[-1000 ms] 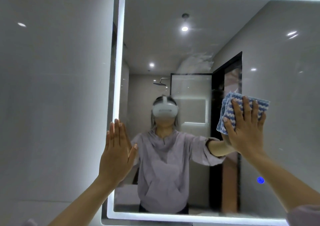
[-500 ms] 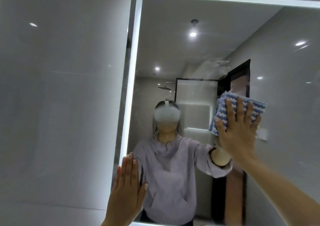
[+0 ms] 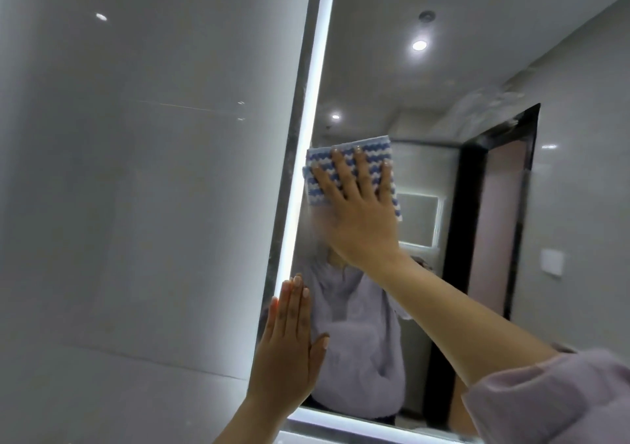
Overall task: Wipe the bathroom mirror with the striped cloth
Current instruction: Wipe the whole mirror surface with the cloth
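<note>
To the left of the mirror we see a glossy grey wall [image 3: 136, 170], its large tiles catching one small bright spot of light. The mirror [image 3: 477, 68] takes up the rest of our view. A lit strip [image 3: 306, 153] runs down its left edge and along its bottom edge.

In the glass we make out the reflected room, with a pale ceiling and grey walls. A dark door frame [image 3: 470, 239] stands toward the mirror's right side. A cloudy smeared patch [image 3: 484, 102] sits on the glass just above that frame. Low in the mirror's left half a lilac top [image 3: 354, 341] shows in reflection. In front of the mirror's lower right a lilac sleeve [image 3: 552, 399] is pushed up the forearm.

The right hand [image 3: 358, 218] reaches to the mirror's left half, just beside the lit strip. Its fingers are straight and spread, pressing flat rather than clutching. Under them the striped cloth [image 3: 318, 191], folded and banded in blue and white, lies against the glass. One corner touches the strip.

The left hand [image 3: 289, 351] rests flat on the mirror's lower left corner. Its fingers are straight and close together and hold nothing.

Right of the door frame we note a small white switch plate [image 3: 552, 262]. Round spotlights [image 3: 419, 45] glow in the reflected ceiling.
</note>
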The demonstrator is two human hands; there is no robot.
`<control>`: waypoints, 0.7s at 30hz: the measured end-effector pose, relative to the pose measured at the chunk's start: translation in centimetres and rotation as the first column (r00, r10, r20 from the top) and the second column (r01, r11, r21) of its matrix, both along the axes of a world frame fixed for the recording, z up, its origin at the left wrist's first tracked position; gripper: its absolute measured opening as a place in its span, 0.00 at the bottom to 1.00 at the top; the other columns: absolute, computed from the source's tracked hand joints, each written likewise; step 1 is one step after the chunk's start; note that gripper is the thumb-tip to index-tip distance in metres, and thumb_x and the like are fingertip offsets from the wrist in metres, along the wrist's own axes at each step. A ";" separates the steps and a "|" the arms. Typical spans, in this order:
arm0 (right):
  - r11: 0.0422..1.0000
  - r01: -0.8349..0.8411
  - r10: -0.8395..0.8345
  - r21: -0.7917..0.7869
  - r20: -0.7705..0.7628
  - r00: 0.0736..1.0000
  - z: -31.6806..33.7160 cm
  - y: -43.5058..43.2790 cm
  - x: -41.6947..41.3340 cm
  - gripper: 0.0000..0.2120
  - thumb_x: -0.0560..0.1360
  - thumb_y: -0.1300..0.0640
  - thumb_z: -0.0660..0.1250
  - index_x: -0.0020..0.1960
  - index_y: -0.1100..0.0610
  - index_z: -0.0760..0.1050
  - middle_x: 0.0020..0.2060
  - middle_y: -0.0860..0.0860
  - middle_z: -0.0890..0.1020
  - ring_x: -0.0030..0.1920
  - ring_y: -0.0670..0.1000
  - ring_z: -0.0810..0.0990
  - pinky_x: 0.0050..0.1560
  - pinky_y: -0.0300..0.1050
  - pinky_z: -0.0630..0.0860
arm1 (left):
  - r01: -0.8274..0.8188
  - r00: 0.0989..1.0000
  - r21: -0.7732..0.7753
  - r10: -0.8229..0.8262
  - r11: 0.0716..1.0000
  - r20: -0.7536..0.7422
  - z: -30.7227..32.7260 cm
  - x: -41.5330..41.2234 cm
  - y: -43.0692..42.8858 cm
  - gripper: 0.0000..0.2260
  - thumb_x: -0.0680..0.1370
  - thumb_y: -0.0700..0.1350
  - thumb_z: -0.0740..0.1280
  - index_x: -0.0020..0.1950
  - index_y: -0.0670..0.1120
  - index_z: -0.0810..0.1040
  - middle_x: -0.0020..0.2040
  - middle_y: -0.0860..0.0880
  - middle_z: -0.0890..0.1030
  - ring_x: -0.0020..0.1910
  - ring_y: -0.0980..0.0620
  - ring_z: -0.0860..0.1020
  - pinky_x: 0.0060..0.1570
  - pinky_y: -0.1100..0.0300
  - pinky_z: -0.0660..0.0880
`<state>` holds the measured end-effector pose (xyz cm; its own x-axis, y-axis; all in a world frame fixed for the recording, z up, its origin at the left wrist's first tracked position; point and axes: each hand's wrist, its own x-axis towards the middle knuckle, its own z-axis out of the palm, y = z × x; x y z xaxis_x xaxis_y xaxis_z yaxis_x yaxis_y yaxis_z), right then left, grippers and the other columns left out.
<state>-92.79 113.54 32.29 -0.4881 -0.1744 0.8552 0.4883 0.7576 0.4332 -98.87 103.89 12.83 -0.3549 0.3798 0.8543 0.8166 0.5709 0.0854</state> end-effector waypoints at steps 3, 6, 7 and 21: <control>0.999 -0.017 0.015 0.041 0.054 0.998 -1.2 -1.3 -1.6 0.32 0.79 0.36 0.45 0.78 0.48 0.43 0.78 0.52 0.45 0.77 0.59 0.41 0.74 0.63 0.38 | -0.011 1.000 -0.019 0.011 1.000 0.020 0.2 0.1 -0.2 0.30 0.80 0.59 0.49 0.73 0.40 0.65 0.75 0.43 0.63 0.73 0.43 0.61 0.73 0.52 0.42; 0.997 -0.027 0.020 0.069 0.101 0.995 -2.5 -2.7 -3.0 0.32 0.79 0.37 0.45 0.78 0.47 0.42 0.78 0.52 0.43 0.77 0.59 0.40 0.73 0.62 0.34 | -0.023 0.999 -0.041 0.025 0.999 0.039 0.1 0.2 -0.3 0.30 0.79 0.60 0.51 0.74 0.41 0.62 0.75 0.44 0.62 0.74 0.45 0.59 0.74 0.55 0.38; 0.996 -0.031 0.021 0.081 0.124 0.992 -2.9 -3.2 -3.3 0.31 0.80 0.37 0.45 0.79 0.47 0.43 0.78 0.52 0.43 0.77 0.59 0.39 0.73 0.62 0.32 | -0.035 0.999 -0.047 0.037 0.998 0.039 0.1 0.2 -0.3 0.30 0.79 0.60 0.51 0.75 0.42 0.61 0.76 0.45 0.61 0.75 0.46 0.58 0.74 0.56 0.38; 0.945 -0.041 -0.073 0.324 0.333 0.940 -0.5 -1.9 -1.3 0.30 0.78 0.36 0.37 0.76 0.45 0.36 0.76 0.49 0.38 0.75 0.55 0.34 0.73 0.57 0.29 | 0.015 0.999 -0.011 -0.015 1.000 0.047 0.6 0.7 -0.8 0.31 0.81 0.60 0.45 0.74 0.40 0.63 0.74 0.44 0.64 0.73 0.44 0.64 0.71 0.52 0.56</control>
